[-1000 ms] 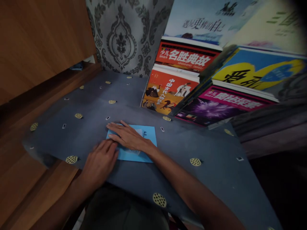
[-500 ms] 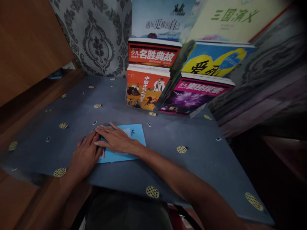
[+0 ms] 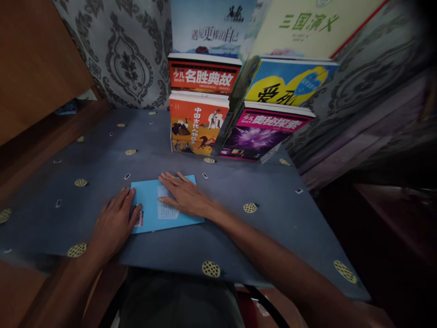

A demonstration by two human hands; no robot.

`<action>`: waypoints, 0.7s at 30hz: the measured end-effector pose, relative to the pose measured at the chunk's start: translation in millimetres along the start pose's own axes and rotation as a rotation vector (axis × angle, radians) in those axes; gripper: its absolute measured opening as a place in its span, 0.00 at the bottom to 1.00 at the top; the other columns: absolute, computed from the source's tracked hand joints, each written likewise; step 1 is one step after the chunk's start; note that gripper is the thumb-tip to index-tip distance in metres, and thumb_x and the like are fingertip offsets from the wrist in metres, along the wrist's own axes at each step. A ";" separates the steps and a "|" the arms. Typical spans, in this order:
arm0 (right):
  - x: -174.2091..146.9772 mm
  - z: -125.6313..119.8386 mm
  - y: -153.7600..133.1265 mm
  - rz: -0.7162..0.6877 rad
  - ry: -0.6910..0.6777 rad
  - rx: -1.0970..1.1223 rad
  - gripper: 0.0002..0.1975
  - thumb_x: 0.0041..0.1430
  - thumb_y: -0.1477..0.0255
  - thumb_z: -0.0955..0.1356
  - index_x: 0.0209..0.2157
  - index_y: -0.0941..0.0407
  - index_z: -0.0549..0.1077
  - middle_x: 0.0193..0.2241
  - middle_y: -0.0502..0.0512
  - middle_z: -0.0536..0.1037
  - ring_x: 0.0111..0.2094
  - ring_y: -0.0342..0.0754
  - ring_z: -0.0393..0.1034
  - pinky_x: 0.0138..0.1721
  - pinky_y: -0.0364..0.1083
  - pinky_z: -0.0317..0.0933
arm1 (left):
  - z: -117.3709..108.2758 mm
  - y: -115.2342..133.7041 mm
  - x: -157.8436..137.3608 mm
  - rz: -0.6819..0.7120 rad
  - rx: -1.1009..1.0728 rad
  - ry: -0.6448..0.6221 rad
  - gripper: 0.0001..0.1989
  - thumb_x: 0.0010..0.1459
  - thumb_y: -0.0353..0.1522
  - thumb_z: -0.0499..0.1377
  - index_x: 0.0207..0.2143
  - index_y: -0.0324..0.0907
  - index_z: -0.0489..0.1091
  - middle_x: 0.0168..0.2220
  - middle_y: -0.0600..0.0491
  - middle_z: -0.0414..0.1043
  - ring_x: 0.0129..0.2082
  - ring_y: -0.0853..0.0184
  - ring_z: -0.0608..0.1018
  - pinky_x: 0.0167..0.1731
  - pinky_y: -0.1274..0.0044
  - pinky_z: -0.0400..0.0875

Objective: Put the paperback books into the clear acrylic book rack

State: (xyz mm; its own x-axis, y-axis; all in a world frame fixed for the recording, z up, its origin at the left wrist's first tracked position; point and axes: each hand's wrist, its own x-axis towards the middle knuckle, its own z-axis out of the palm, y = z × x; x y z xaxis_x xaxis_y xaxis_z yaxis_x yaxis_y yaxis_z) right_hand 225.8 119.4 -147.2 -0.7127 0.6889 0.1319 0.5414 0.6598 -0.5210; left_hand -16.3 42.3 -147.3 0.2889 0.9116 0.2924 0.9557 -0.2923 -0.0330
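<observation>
While our R hand (image 3: 186,196) rests spread, ungripping, on the light-blue rectangular paper-covered book (image 3: 150,202), lower-left of frame ctr, our loose-fingered L hand (image 3: 114,221) touches its left edge; uneven pressure cd skew it.

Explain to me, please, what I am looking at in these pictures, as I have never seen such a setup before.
There is no machine here: these are a person's two bare hands, seen from a camera worn on the head that looks forward and down. On the table, covered with a pineapple-print cloth, lies a blue book. The right hand rests spread on it, and the left hand is at its left edge, with the thumb by the barcode. Neither hand visibly lifts it. Farther back, more books stand in two tiered columns, with an orange book and a purple book at the front.
</observation>
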 end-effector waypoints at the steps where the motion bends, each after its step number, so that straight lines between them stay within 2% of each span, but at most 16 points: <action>1: -4.5 -2.8 3.8 0.014 0.000 0.000 0.39 0.70 0.48 0.56 0.70 0.62 0.54 0.70 0.67 0.54 0.73 0.55 0.44 0.72 0.61 0.38 | 0.4 -0.4 -0.4 0.000 -0.002 0.006 0.31 0.70 0.44 0.40 0.60 0.30 0.65 0.61 0.33 0.69 0.56 0.47 0.75 0.52 0.58 0.71; 6: -21.6 -13.9 16.0 0.085 0.006 0.011 0.38 0.70 0.48 0.55 0.70 0.58 0.53 0.71 0.63 0.54 0.73 0.54 0.43 0.72 0.61 0.37 | -1.6 -0.7 0.0 0.001 0.003 0.005 0.29 0.70 0.43 0.41 0.60 0.32 0.65 0.61 0.33 0.69 0.58 0.46 0.74 0.54 0.56 0.70; 10: -26.1 -16.8 17.3 0.100 0.007 0.037 0.36 0.71 0.50 0.55 0.70 0.57 0.54 0.71 0.62 0.54 0.73 0.54 0.43 0.73 0.61 0.36 | -6.8 11.6 13.2 0.024 0.024 -0.014 0.27 0.70 0.40 0.42 0.55 0.30 0.69 0.62 0.30 0.66 0.63 0.42 0.68 0.58 0.51 0.65; 17: -25.7 -13.3 20.7 0.083 0.043 0.084 0.33 0.73 0.54 0.55 0.70 0.58 0.55 0.70 0.63 0.56 0.72 0.53 0.45 0.72 0.63 0.38 | 4.6 58.2 63.0 0.195 -0.176 -0.094 0.23 0.69 0.34 0.45 0.60 0.34 0.65 0.64 0.37 0.66 0.64 0.53 0.69 0.62 0.58 0.65; 21: -28.2 -10.6 24.9 0.069 0.104 0.127 0.32 0.72 0.54 0.55 0.69 0.57 0.56 0.70 0.63 0.58 0.72 0.53 0.47 0.71 0.64 0.40 | 15.2 64.1 73.7 0.253 -0.231 -0.114 0.24 0.69 0.32 0.45 0.63 0.34 0.63 0.64 0.39 0.66 0.64 0.54 0.69 0.63 0.58 0.65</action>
State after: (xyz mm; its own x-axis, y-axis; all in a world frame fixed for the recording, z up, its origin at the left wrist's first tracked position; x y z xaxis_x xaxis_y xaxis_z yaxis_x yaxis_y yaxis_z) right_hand 264.1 119.6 -155.0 -0.6228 0.7625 0.1751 0.5218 0.5716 -0.6333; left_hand 67.1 95.1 -142.3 0.5316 0.8246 0.1933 0.8191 -0.5586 0.1304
